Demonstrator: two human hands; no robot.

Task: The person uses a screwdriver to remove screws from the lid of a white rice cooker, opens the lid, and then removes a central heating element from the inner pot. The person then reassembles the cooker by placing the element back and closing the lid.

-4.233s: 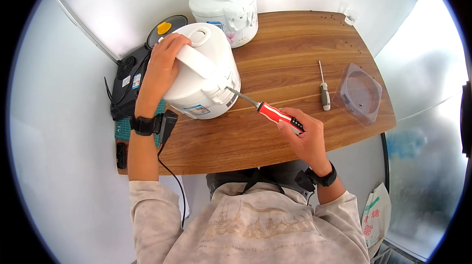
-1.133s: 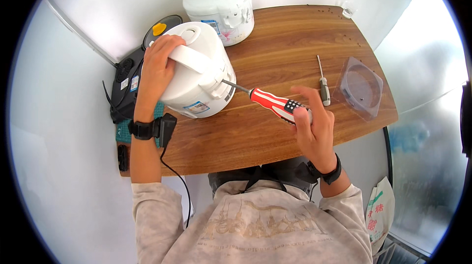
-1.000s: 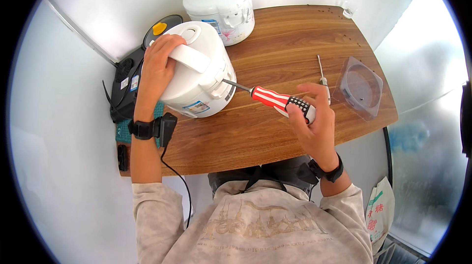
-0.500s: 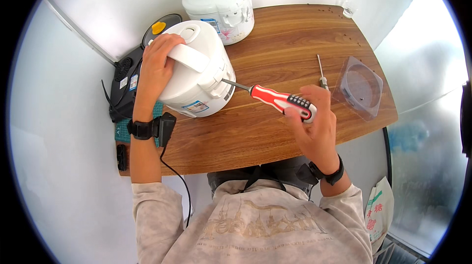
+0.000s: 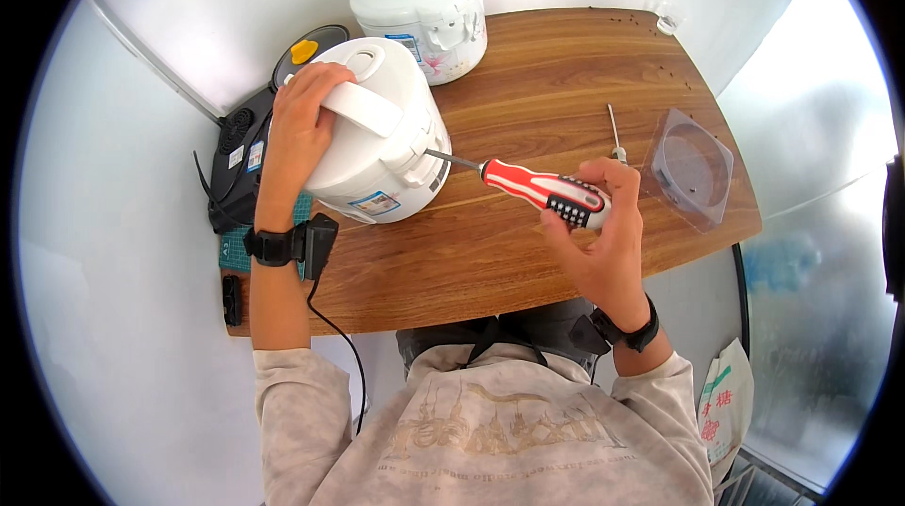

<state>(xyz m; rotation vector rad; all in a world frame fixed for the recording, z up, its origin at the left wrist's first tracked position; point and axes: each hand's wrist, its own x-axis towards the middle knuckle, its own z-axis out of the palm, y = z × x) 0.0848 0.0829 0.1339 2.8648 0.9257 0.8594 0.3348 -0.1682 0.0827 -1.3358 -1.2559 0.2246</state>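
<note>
A white rice cooker [image 5: 325, 181] stands tilted at the left of the table. My left hand [image 5: 306, 110] is closed over its lid, fingers bent at the end of the white carrying handle [image 5: 363, 110]. My right hand [image 5: 608, 232] holds the butt end of a red, white and black screwdriver [image 5: 523, 185] between thumb and fingers. The screwdriver's metal shaft points left, and its tip meets the cooker's side near the latch piece. Whether the tip sits in a screw is hidden.
Behind stands a second white rice cooker [image 5: 434, 20]. Black appliances [image 5: 226, 171] and a green cutting mat [image 5: 236, 251] lie at the left. At the right are a smaller screwdriver [image 5: 616, 129], a clear plastic tray [image 5: 693, 171] with a small piece inside, and a clear cup [image 5: 667, 23].
The screwdriver has turned about its length, its black dotted grip patch now facing lower. My right fingers have shifted around the butt. My left hand and the cooker have barely moved.
</note>
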